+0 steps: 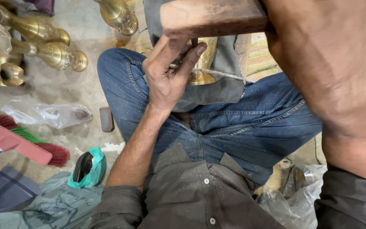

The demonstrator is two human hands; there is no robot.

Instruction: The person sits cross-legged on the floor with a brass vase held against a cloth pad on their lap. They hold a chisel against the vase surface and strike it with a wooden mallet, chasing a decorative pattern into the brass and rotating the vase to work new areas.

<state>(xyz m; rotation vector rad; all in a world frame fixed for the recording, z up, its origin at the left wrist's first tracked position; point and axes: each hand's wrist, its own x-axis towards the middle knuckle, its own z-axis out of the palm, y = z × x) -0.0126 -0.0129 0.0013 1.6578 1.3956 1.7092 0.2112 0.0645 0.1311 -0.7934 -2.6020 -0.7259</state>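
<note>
Left hand (168, 74) pinched a thin metal tool against the brass vase (202, 63); right hand (318, 46) gripped a wooden mallet (212, 17) above.

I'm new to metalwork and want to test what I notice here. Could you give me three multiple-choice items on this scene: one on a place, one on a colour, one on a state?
1. Where do the finished shiny brass vases lie?
A. upper left on the floor
B. on the lap
C. on a shelf

2. What colour are the denim trousers?
A. black
B. blue
C. white

3. How is the left hand held?
A. flat and open
B. hanging empty
C. closed on a thin metal tool

Answers: 1 A, they lie on the grey floor at upper left. 2 B, the denim is plainly blue. 3 C, its fingers pinch the tool over the brass piece.
</note>
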